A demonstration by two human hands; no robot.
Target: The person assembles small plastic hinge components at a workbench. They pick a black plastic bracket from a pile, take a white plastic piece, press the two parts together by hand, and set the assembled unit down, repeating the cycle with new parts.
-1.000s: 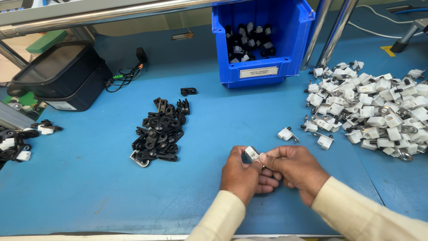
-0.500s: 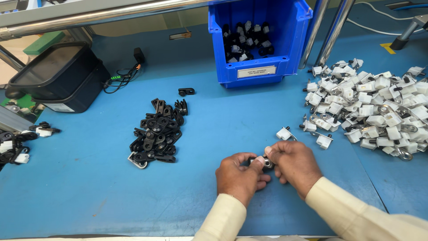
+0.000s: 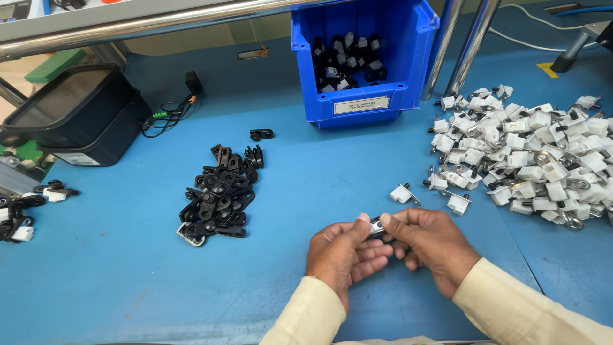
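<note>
The left hand (image 3: pixel 345 252) and right hand (image 3: pixel 429 243) meet over the blue surface (image 3: pixel 115 287), fingertips of both pinched on one small black-and-white part (image 3: pixel 376 227) held between them, just above the surface. Two loose white parts (image 3: pixel 401 193) lie just beyond the hands. To the right spreads a big heap of white parts (image 3: pixel 536 160) with metal tabs. To the left sits a pile of black clips (image 3: pixel 220 198), one stray clip (image 3: pixel 260 134) beyond it. Behind stands a blue bin (image 3: pixel 364 96) holding mixed black and white pieces. A black box (image 3: pixel 76 118) sits far left.
</note>
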